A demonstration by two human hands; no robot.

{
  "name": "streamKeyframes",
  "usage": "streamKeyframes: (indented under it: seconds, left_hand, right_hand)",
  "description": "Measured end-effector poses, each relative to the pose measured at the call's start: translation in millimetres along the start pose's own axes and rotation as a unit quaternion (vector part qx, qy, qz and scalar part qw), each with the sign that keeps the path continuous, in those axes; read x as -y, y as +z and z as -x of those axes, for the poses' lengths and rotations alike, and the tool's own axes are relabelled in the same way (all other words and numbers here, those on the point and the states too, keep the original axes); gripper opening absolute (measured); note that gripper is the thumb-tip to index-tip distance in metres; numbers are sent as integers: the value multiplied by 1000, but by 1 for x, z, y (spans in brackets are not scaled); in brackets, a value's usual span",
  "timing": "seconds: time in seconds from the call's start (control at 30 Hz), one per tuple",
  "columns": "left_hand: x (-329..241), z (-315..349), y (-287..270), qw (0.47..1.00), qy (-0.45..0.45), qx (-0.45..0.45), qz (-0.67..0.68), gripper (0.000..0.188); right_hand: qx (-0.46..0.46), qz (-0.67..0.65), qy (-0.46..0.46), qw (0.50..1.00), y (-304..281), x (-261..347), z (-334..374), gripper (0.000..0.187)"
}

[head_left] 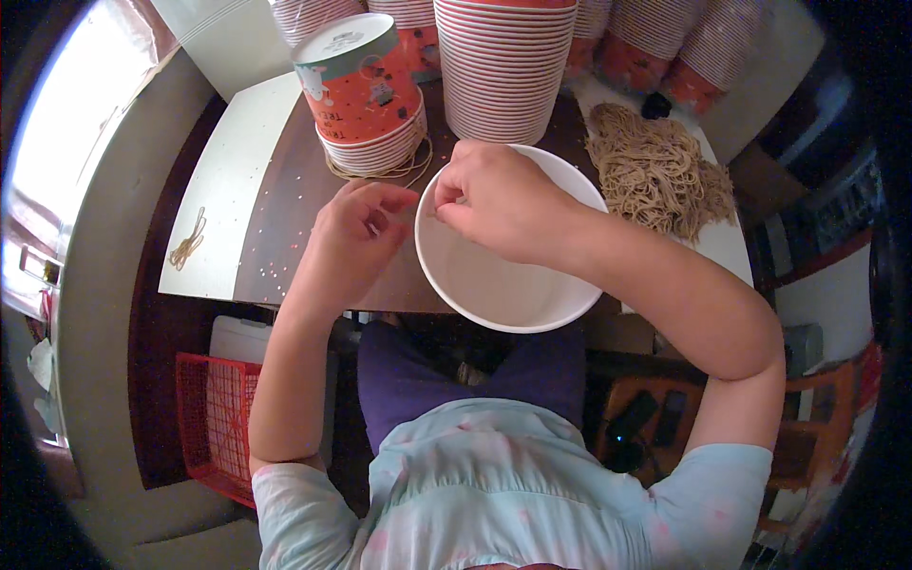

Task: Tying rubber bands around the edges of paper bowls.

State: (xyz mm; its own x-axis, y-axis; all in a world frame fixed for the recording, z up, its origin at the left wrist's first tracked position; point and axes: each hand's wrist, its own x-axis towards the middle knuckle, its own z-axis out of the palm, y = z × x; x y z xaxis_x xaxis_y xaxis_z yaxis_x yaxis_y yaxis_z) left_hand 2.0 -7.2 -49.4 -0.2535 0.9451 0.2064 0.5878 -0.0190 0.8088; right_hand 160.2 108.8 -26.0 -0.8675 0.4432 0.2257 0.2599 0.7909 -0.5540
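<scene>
A white paper bowl (pixel 503 285) sits at the near edge of a dark table (pixel 285 204). My right hand (pixel 494 195) rests over the bowl's far-left rim with fingers pinched at the rim; I cannot tell whether a rubber band is between them. My left hand (pixel 356 233) is curled just left of the bowl, fingertips close to the same spot on the rim. A stack of red-and-white printed paper bowls with a lid on top (pixel 366 90) stands just beyond my left hand, with loose rubber bands (pixel 399 171) at its base.
A tall stack of red-rimmed bowls (pixel 503 66) stands behind the white bowl, more stacks behind it. A heap of tan rubber bands (pixel 655 171) lies at the right. A few bands (pixel 188 242) lie on a white sheet at the left. A red crate (pixel 214 418) sits below.
</scene>
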Motion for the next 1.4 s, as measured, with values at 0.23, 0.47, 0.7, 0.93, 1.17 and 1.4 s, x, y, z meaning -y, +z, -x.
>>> streamKeyframes:
  seconds: [0.23, 0.47, 0.7, 0.93, 1.17, 1.4]
  left_hand:
    - [-4, -2, 1, 999, 39, -1, 11, 23]
    - [-5, -3, -1, 999, 28, 27, 14, 22]
    - [-9, -1, 0, 996, 77, 26, -31, 15]
    - [-15, 10, 9, 999, 29, -26, -19, 12]
    - [8, 24, 5, 956, -112, 13, 271, 9]
    - [20, 38, 4, 926, -106, 40, 361, 10]
  right_hand:
    - [-26, 6, -14, 1000, -1, -1, 0, 14]
    - [-15, 19, -3, 1000, 3, 2, -2, 10]
    - [26, -44, 46, 998, 3, 3, -2, 9]
    - [129, -170, 151, 965, -17, 11, 6, 21]
    - [190, -69, 87, 976, -43, 46, 46, 75]
    - [124, 20, 17, 992, -42, 30, 55, 49]
